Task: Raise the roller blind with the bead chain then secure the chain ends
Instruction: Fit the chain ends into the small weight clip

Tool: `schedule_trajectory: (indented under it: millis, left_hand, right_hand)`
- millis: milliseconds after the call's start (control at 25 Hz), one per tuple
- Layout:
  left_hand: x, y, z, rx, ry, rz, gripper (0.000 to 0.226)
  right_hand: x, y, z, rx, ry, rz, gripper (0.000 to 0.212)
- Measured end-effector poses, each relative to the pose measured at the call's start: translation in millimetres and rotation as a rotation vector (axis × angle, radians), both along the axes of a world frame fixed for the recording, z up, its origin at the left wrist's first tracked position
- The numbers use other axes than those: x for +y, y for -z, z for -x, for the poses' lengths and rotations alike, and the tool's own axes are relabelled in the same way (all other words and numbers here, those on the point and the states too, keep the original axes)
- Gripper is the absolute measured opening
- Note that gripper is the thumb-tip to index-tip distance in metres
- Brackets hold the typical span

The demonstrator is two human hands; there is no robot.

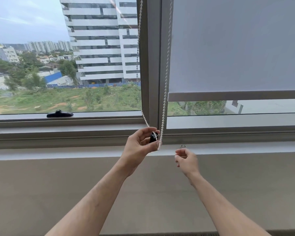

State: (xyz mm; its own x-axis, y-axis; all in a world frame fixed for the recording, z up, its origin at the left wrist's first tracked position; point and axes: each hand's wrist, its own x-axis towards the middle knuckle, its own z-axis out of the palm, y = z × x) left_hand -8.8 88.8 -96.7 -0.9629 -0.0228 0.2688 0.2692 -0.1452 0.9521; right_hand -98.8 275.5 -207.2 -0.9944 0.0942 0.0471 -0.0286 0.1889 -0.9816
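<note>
Black window handle (60, 114) lies on the left sill edge. Left hand (140, 145) pinches a black chain weight (154, 137) at the bottom of the white bead chain (166, 68), in front of the grey mullion (151, 65). Right hand (187, 160) just right, loosely curled, holding nothing, clear of the chain. Roller blind (237, 48) covers most of the right pane, its bottom bar (235, 96) above the sill.

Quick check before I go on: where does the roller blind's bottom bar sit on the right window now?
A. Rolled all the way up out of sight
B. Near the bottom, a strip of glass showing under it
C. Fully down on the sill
B: the blind's bottom bar hangs just above the sill, with a strip of glass showing trees beneath it.
</note>
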Motion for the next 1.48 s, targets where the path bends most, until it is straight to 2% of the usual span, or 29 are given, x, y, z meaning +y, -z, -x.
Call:
schedule_trajectory:
  millis: [80, 280, 440, 680, 800, 880, 1000, 1120, 1240, 1480]
  left_hand:
    - [1, 0, 4, -0.016, -0.018, -0.007, 0.039]
    - [4, 1, 8, -0.047, -0.036, -0.005, 0.038]
    - [1, 0, 11, -0.059, -0.022, -0.004, 0.046]
    - [2, -1, 11, -0.042, 0.051, -0.027, 0.042]
    - [2, -1, 10, -0.046, 0.044, -0.025, 0.042]
    - [4, -1, 11, -0.054, 0.032, -0.034, 0.042]
    - [4, -1, 14, -0.065, 0.023, -0.042, 0.046]
    - [5, 0, 16, -0.071, 0.023, -0.053, 0.048]
    - [4, 1, 18, -0.077, 0.016, -0.052, 0.050]
    - [2, 0, 22, -0.068, 0.027, -0.041, 0.048]
  right_hand:
    - [10, 11, 22, -0.012, 0.054, -0.115, 0.016]
    - [24, 31, 75, -0.030, 0.073, -0.335, 0.034]
    - [21, 44, 102, -0.050, 0.060, -0.488, 0.033]
    - [20, 52, 125, -0.019, 0.097, -0.571, 0.030]
    - [21, 53, 130, -0.022, 0.066, -0.613, 0.033]
    - [23, 53, 133, -0.007, 0.054, -0.630, 0.029]
    - [26, 51, 133, -0.011, 0.075, -0.570, 0.017]
    - [23, 47, 125, 0.032, 0.074, -0.471, 0.018]
    - [11, 37, 111, 0.120, 0.002, -0.344, 0.025]
    - [-10, -2, 74, 0.157, -0.122, -0.046, 0.010]
